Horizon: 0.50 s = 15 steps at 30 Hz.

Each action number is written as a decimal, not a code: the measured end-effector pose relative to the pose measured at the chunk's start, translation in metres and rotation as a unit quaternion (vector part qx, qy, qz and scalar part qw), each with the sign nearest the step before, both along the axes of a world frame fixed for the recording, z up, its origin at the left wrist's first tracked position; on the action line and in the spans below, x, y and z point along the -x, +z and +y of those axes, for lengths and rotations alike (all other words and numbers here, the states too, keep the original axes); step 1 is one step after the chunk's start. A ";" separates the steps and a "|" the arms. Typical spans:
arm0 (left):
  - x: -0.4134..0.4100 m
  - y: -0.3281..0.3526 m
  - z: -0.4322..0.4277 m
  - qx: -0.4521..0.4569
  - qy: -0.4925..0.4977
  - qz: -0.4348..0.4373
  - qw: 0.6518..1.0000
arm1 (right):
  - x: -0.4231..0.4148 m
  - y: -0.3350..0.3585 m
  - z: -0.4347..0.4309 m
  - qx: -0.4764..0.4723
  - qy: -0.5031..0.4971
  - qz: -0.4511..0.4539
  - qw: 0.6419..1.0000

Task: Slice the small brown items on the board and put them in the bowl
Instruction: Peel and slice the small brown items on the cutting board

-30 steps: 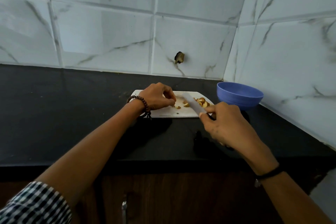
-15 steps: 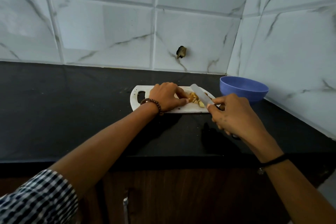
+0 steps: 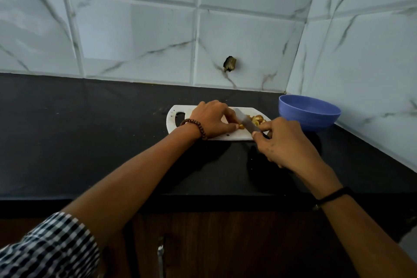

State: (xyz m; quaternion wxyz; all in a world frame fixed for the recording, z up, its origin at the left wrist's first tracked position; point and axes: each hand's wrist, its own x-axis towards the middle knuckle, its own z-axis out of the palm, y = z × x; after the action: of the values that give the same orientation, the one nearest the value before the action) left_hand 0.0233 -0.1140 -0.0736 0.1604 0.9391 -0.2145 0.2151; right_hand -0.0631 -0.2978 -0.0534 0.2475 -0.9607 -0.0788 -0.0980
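Danger zone: left hand (image 3: 212, 118) pinches a brown piece (image 3: 241, 126) on the board (image 3: 173, 123), fingertips (image 3: 233, 127) right beside the knife (image 3: 247, 123) (awfully tight!) that the right hand (image 3: 284, 142) grips. A slipping piece could pull a finger under; blue bowl (image 3: 309, 117) waits past the right hand.

Glossy marble-look wall tiles (image 3: 140, 36), matt black counter (image 3: 79, 133), wooden cabinet (image 3: 225, 244)

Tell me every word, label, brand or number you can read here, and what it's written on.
None. No readable text shows on the blue bowl, the white cutting board, the knife, the brown pieces, the tiles or the counter.
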 end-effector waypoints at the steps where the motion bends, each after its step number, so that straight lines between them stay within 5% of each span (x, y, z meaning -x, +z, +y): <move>1: 0.000 0.000 0.000 0.000 0.000 0.002 1.000 | -0.001 0.000 -0.001 0.006 0.002 -0.004 1.000; 9: -0.004 0.014 0.020 0.166 0.103 -0.041 0.980 | 0.004 0.002 0.000 -0.013 0.049 -0.038 0.998; 15: -0.003 0.009 0.043 0.017 0.242 -0.067 0.968 | 0.006 0.004 0.012 0.012 0.121 -0.009 0.993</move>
State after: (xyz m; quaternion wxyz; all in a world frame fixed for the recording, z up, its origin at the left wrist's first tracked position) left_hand 0.0266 -0.0712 -0.0649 0.1046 0.9436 0.0127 0.3137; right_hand -0.0690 -0.2854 -0.0497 0.2456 -0.9460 -0.1979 -0.0748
